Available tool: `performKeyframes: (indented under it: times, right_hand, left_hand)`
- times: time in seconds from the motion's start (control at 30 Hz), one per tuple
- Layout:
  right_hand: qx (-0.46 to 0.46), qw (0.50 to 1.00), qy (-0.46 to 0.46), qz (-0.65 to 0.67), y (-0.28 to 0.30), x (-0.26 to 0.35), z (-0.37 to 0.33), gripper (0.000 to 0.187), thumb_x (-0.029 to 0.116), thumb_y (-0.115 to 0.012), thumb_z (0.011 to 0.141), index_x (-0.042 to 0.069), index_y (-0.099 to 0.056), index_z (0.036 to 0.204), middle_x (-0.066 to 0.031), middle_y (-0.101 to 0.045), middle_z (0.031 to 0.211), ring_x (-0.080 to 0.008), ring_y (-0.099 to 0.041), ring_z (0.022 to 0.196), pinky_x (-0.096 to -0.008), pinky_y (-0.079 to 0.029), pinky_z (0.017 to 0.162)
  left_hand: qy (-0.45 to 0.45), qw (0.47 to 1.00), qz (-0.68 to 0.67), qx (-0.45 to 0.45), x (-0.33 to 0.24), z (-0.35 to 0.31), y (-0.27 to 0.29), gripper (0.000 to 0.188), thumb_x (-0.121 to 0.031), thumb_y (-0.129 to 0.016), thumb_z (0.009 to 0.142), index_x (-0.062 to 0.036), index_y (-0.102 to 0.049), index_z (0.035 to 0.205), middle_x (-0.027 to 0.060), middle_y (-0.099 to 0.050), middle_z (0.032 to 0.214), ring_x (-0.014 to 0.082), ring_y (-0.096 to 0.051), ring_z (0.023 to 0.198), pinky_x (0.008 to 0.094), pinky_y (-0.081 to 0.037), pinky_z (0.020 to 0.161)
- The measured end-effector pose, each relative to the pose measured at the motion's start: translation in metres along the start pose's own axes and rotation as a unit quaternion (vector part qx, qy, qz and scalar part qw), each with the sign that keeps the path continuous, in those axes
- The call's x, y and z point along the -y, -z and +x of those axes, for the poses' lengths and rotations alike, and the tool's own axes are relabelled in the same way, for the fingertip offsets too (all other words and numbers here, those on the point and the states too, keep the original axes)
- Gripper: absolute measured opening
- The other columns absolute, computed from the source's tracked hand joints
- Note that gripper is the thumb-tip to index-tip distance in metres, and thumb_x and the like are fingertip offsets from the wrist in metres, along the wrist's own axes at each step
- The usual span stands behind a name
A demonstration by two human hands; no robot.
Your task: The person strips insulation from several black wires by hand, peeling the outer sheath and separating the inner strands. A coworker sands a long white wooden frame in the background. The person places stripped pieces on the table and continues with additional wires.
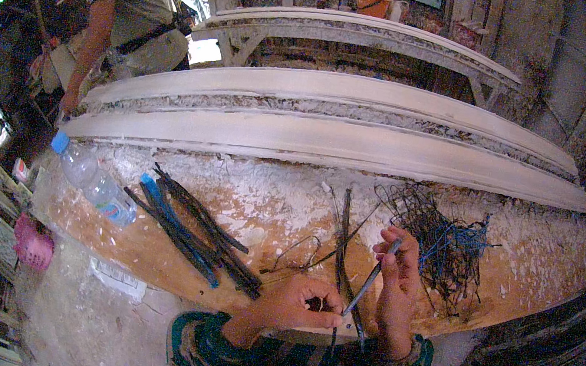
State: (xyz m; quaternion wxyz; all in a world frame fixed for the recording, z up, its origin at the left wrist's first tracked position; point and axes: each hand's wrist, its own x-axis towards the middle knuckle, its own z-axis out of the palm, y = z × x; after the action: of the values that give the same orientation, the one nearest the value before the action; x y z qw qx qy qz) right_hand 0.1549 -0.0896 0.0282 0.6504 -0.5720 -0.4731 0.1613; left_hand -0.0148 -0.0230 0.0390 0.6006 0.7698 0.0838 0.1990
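Both hands (344, 299) grip a thin rod (371, 280) at the workbench (267, 209) front edge.

You are wearing a long-sleeved top, striped in dark green, teal and brownish bands running across each arm. The stripes are looking uneven, some broad, some narrow, and a little faded. Both sleeves are reaching down to the wrists and are ending in snug cuffs, bunching slightly above your left hand (294, 304) and right hand (396, 287). Both hands are showing bare: no gloves, rings or watch. The fabric is looking soft and knitted.
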Motion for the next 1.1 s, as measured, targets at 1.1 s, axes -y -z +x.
performKeyframes:
  times: [1.1]
  right_hand:
    - [0.119, 0.961, 0.200, -0.152, -0.014, 0.023, -0.003, 0.020, -0.001, -0.065, 0.064, 0.008, -0.065, 0.082, -0.0086, -0.057, 0.086, -0.0231, -0.055, 0.082, -0.0329, -0.044, 0.071]
  left_hand:
    - [0.165, 0.808, -0.510, -0.243, 0.027, 0.008, -0.009, 0.007, -0.019, -0.063, 0.079, -0.0140, -0.060, 0.082, -0.0021, -0.061, 0.075, 0.0087, -0.057, 0.065, 0.0227, -0.047, 0.058]
